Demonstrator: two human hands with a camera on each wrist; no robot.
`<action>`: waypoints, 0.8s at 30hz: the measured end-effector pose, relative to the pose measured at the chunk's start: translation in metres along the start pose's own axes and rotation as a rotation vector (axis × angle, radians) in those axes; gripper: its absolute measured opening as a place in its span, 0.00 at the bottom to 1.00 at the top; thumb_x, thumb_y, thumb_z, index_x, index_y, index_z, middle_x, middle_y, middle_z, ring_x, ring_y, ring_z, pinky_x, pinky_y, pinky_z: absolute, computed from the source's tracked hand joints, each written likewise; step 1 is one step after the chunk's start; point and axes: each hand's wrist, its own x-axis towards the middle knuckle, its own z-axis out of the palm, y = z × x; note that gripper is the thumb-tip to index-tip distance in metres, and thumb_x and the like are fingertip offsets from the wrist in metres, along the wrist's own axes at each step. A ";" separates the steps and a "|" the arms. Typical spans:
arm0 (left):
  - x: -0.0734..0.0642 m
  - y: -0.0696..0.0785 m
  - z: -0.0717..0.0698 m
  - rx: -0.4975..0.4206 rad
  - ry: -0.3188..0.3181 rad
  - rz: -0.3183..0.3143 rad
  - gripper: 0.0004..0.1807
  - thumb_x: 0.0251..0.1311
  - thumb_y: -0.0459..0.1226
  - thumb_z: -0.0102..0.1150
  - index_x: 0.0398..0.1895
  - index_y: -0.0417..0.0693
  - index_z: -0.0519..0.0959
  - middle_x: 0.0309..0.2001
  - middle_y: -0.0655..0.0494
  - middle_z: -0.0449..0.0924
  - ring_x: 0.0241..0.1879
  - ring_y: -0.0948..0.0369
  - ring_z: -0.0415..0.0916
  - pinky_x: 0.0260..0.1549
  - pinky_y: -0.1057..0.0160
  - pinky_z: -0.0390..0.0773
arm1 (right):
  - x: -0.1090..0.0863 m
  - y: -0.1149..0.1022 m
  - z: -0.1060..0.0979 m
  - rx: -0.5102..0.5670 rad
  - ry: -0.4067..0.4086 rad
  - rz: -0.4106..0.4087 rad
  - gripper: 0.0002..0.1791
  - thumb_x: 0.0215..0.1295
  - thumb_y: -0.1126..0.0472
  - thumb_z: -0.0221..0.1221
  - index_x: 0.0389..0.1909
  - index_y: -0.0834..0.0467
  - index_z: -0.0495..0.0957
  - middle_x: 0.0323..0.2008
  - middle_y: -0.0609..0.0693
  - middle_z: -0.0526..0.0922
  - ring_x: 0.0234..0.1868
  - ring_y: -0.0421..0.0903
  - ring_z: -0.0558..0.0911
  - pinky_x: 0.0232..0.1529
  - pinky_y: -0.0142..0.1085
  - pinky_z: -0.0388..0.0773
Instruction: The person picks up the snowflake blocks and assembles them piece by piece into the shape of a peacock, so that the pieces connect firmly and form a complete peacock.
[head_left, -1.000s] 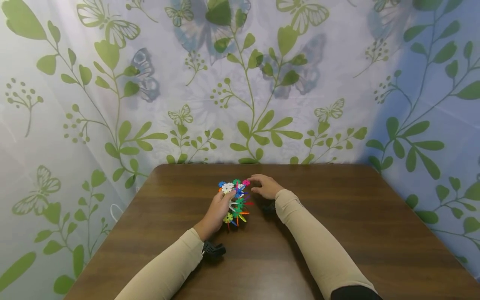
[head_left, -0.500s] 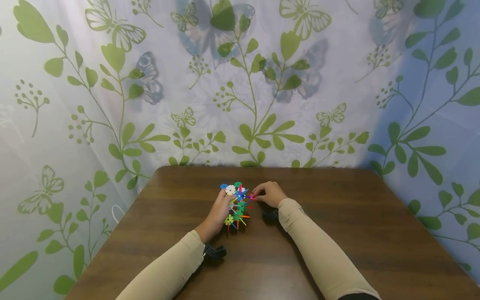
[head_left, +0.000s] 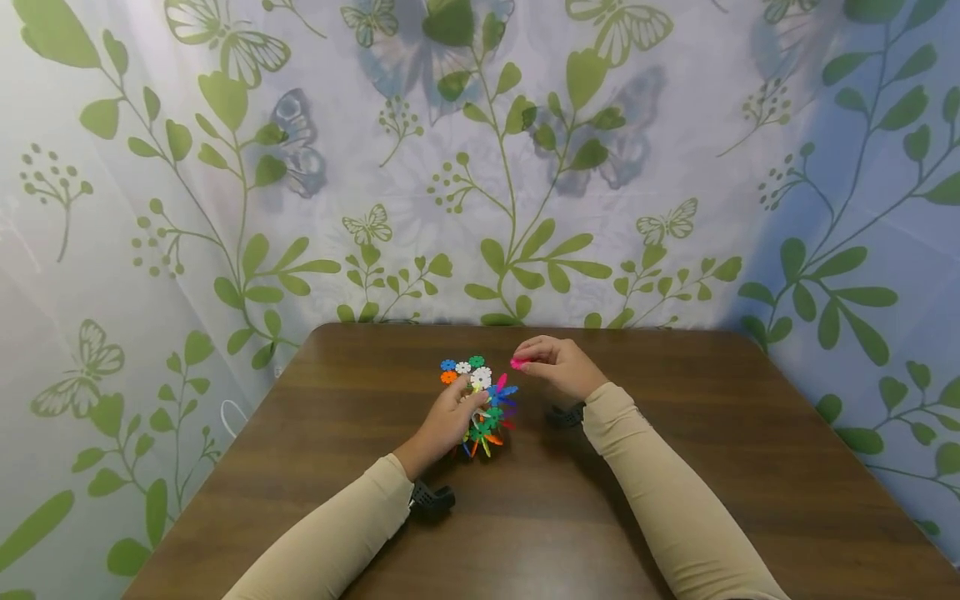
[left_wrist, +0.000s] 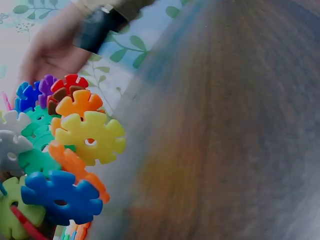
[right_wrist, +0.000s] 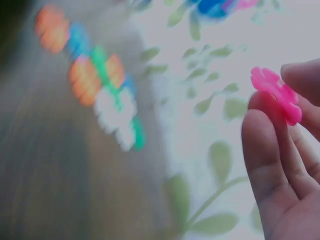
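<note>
My left hand (head_left: 444,414) holds a colorful cluster of interlocking flower-shaped discs (head_left: 492,414) above the table. In the left wrist view the cluster shows a yellow disc (left_wrist: 92,131), a blue disc (left_wrist: 62,202) and orange, green, white, red and purple ones slotted together. To the right of the cluster, my right hand (head_left: 567,367) pinches a single pink disc (right_wrist: 274,92) between thumb and fingers, apart from the cluster. Another pink disc (head_left: 502,382) stands up from the cluster beside a blue one. The left fingertips are partly hidden by the cluster in the head view.
Behind the left hand are several other discs, among them an orange disc (head_left: 448,377) and a green disc (head_left: 477,362), blurred in the right wrist view. The brown wooden table (head_left: 675,467) meets a leaf-patterned curtain (head_left: 420,275) at the back. Black camera mounts (head_left: 432,498) sit at the wrists.
My right hand first reached to the cluster's edge and took hold of the pink disc there. It has since drawn that disc away, up and right. The left hand has turned the cluster slightly.
</note>
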 end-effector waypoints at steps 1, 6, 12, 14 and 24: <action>-0.001 0.001 0.001 0.003 -0.009 0.010 0.21 0.82 0.50 0.50 0.53 0.38 0.71 0.38 0.53 0.80 0.30 0.57 0.74 0.30 0.57 0.73 | 0.001 -0.007 0.001 0.021 -0.020 -0.022 0.10 0.72 0.69 0.66 0.51 0.66 0.88 0.55 0.60 0.82 0.50 0.54 0.86 0.52 0.40 0.83; -0.003 0.005 0.004 -0.013 -0.032 0.056 0.22 0.85 0.53 0.42 0.50 0.41 0.70 0.32 0.54 0.68 0.28 0.58 0.68 0.28 0.60 0.69 | 0.004 -0.032 0.009 0.056 -0.127 -0.107 0.09 0.72 0.69 0.67 0.49 0.65 0.88 0.52 0.59 0.84 0.48 0.56 0.86 0.50 0.45 0.85; -0.004 0.005 0.005 -0.007 0.020 0.097 0.27 0.86 0.53 0.34 0.64 0.43 0.73 0.50 0.51 0.79 0.47 0.57 0.78 0.49 0.56 0.80 | 0.004 -0.035 0.017 0.041 -0.132 -0.102 0.06 0.68 0.71 0.69 0.44 0.63 0.89 0.45 0.56 0.87 0.42 0.56 0.87 0.45 0.43 0.85; -0.005 0.006 0.004 0.004 0.035 0.097 0.26 0.86 0.54 0.35 0.63 0.44 0.74 0.52 0.48 0.80 0.49 0.55 0.78 0.51 0.53 0.79 | 0.003 -0.034 0.019 0.047 -0.113 -0.093 0.06 0.68 0.71 0.69 0.43 0.63 0.89 0.45 0.56 0.87 0.41 0.56 0.87 0.44 0.43 0.85; -0.007 0.005 0.004 0.052 0.115 0.126 0.23 0.87 0.51 0.37 0.60 0.45 0.77 0.43 0.50 0.80 0.43 0.56 0.78 0.45 0.56 0.79 | 0.002 -0.035 0.033 0.100 -0.035 0.003 0.05 0.69 0.67 0.70 0.44 0.62 0.90 0.43 0.54 0.89 0.40 0.58 0.88 0.47 0.53 0.85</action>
